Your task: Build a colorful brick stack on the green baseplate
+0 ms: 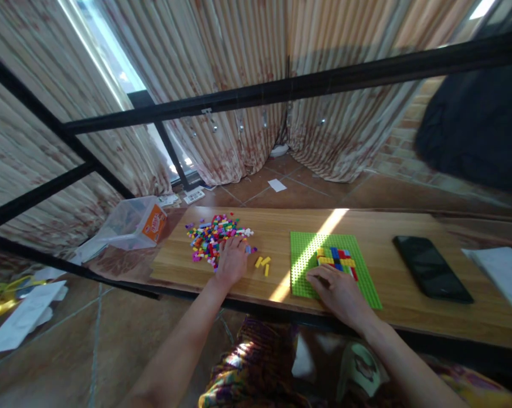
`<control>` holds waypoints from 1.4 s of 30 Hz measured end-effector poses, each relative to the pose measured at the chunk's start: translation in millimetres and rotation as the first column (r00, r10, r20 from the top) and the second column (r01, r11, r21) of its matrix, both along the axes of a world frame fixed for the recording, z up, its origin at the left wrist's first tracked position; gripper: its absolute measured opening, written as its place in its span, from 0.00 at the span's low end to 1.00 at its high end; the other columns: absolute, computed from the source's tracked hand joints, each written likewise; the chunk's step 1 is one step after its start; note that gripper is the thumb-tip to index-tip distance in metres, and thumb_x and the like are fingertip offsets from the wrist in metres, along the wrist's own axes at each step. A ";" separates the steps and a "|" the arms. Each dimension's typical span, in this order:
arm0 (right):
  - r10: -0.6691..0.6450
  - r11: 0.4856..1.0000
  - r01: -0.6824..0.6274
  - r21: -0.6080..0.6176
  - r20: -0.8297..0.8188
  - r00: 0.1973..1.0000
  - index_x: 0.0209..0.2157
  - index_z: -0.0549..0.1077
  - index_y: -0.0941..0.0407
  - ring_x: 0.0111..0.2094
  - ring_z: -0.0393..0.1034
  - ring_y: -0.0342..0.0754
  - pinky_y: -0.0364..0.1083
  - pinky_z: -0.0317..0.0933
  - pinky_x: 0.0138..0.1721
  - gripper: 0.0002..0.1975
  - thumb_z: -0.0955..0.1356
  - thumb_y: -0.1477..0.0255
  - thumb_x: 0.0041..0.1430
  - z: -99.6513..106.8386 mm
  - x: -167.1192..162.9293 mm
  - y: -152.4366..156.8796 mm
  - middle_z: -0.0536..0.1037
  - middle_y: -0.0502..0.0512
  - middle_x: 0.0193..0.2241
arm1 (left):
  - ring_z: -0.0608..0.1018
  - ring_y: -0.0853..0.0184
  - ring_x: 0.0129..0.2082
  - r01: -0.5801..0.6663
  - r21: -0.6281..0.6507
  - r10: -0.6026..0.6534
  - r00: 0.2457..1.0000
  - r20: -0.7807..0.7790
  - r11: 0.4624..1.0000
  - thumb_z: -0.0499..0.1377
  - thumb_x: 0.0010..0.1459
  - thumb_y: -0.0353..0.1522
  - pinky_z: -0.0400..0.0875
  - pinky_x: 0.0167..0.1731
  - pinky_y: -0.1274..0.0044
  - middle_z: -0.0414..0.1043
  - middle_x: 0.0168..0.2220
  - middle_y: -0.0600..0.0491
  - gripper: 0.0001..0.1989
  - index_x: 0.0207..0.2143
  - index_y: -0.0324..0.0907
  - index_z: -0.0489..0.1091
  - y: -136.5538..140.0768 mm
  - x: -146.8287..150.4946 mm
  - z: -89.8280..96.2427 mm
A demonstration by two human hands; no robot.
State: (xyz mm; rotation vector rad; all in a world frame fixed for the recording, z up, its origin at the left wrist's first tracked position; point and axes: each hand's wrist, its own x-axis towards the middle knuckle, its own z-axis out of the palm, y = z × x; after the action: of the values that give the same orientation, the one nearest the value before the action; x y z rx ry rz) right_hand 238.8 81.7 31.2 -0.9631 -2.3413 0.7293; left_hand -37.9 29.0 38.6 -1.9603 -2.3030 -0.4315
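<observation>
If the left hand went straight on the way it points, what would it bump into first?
The pile of colourful bricks. The left hand points into its right side, with white pieces just ahead; whether it already touches any is hard to tell.

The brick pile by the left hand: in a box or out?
Out: the brick pile lies loose on the wooden tabletop.
</observation>
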 end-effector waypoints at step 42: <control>-0.496 0.868 0.496 -0.005 -0.044 0.867 0.34 0.76 0.56 0.27 0.71 0.48 0.47 0.63 0.31 0.15 0.64 0.61 0.57 8.4 46.0 33.4 0.78 0.57 0.31 | 0.77 0.66 0.36 0.207 -0.089 -0.102 0.756 0.646 0.974 0.55 0.55 0.28 0.70 0.41 0.74 0.77 0.36 0.53 0.22 0.53 0.43 0.66 34.5 157.1 4.2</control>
State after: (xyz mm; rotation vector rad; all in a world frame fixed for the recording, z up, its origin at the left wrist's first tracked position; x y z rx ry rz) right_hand 284.8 115.1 39.6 -1.4534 -1.9231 0.5220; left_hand 119.2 63.6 42.8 -2.3741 -2.6037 -1.1341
